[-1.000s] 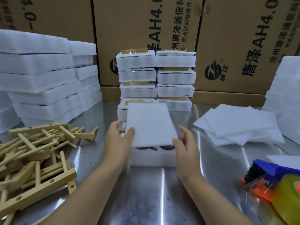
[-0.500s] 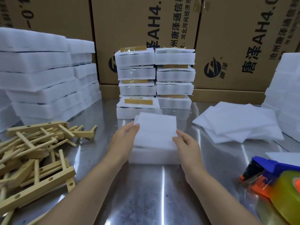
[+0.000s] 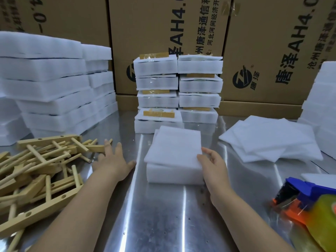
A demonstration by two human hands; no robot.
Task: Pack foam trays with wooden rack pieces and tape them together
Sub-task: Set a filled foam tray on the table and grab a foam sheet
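Note:
A white foam tray (image 3: pixel 172 174) stands on the metal table in front of me, covered by a thin white foam sheet (image 3: pixel 174 146). My right hand (image 3: pixel 212 164) rests against the tray's right side, fingers on the sheet's near right corner. My left hand (image 3: pixel 112 160) hovers open with spread fingers over the table, between the tray and a pile of wooden rack pieces (image 3: pixel 41 166) at the left. A blue and orange tape dispenser (image 3: pixel 305 197) with a yellowish tape roll lies at the lower right.
Two stacks of taped foam packs (image 3: pixel 178 88) stand behind the tray. Tall piles of foam trays (image 3: pixel 54 88) fill the left, more rise at the far right (image 3: pixel 321 106). Loose foam sheets (image 3: pixel 271 140) lie at the right. Cardboard boxes (image 3: pixel 254 42) wall off the back.
The foam sheet was lowered flat onto the tray. My left hand has let go of it and moved left toward the wooden pieces; my right hand stays at the tray's right side.

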